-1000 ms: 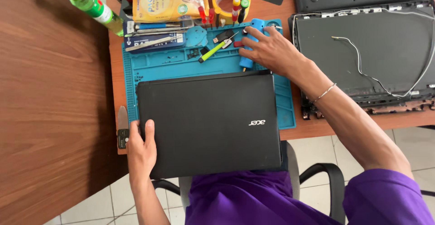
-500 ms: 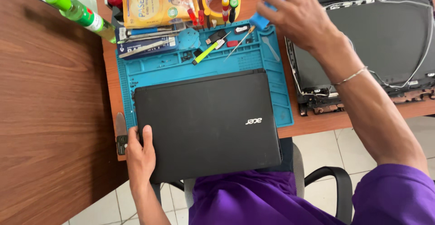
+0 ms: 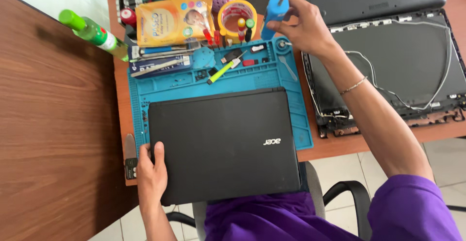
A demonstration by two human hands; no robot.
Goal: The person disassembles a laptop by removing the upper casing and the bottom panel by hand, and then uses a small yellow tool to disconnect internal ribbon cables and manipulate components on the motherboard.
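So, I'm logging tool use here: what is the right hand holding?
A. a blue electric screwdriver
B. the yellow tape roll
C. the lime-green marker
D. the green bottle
A: the right hand is closed around the blue electric screwdriver, raised above the blue repair mat.

Left hand (image 3: 151, 175) lies flat, thumb raised; right hand (image 3: 303, 27) is extended forward, fingers curled in a closed grip.
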